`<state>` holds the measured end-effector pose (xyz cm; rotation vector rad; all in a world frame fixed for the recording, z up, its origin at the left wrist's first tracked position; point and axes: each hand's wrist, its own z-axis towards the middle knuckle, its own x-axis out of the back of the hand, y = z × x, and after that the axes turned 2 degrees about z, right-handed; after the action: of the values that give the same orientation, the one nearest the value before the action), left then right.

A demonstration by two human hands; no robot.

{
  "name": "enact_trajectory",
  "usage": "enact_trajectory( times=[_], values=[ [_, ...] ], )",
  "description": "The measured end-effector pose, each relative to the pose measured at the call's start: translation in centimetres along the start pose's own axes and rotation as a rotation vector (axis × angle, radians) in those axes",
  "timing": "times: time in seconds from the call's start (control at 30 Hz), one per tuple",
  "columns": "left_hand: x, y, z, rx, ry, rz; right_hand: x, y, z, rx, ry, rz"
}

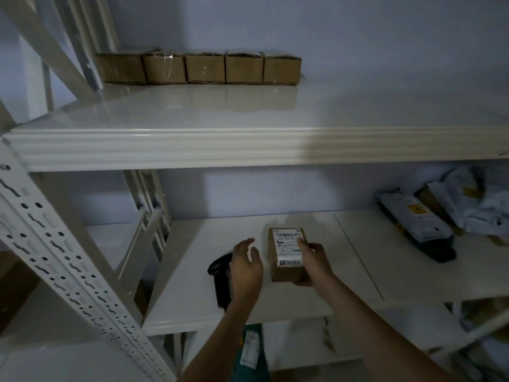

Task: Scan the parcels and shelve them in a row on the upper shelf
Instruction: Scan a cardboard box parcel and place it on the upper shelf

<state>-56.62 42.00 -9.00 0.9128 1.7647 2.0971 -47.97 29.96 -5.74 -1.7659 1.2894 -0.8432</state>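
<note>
Barcode label point(289, 247) tops the parcel point(287, 255) gripped by right hand point(316, 261).

Brown cardboard parcel point(287, 255), white label, black barcode. Five brown boxes point(198, 68). Black scanner point(220, 282). Glossy white shelves point(248, 144). Grey-white mailers point(468, 205).

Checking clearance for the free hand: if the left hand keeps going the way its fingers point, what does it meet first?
Probably nothing close: the left hand points up and back over bare middle shelf, the boxed parcel to its right. Next would be the back wall, though depth is unclear.
</note>
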Motion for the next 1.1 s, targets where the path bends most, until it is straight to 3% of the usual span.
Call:
enact_trajectory(
  times=[0.07, 0.13, 0.37, 0.5, 0.67, 0.9, 1.1],
  values=[
    [-0.7, 2.8, -1.6, 0.024, -0.139, -0.152, -0.3, -1.3, -1.4, 0.016, 0.001, -0.045],
    [-0.9, 4.6, -2.7, -0.037, -0.179, -0.192, 0.0, -2.6, -2.5, 0.054, -0.003, -0.108],
    [1.1, 11.6, -7.9, -0.200, -0.146, -0.152, 5.6, -6.7, -8.8, 0.361, -0.169, -0.216],
    [1.9, 16.9, -12.3, -0.404, -0.114, -0.085, 10.9, -8.3, -14.5, 0.513, -0.286, -0.189],
    [1.7, 23.7, -17.6, -0.524, -0.123, -0.098, 18.8, -11.6, -20.4, 0.752, -0.354, -0.247],
    [1.0, 31.8, -19.5, -0.601, -0.059, -0.113, 23.4, -17.7, -22.9, 0.985, -0.294, -0.204],
    [-0.3, 36.4, -14.9, -0.671, 0.038, 0.013, 23.0, -22.6, -20.7, 1.132, -0.254, -0.246]
  ],
)
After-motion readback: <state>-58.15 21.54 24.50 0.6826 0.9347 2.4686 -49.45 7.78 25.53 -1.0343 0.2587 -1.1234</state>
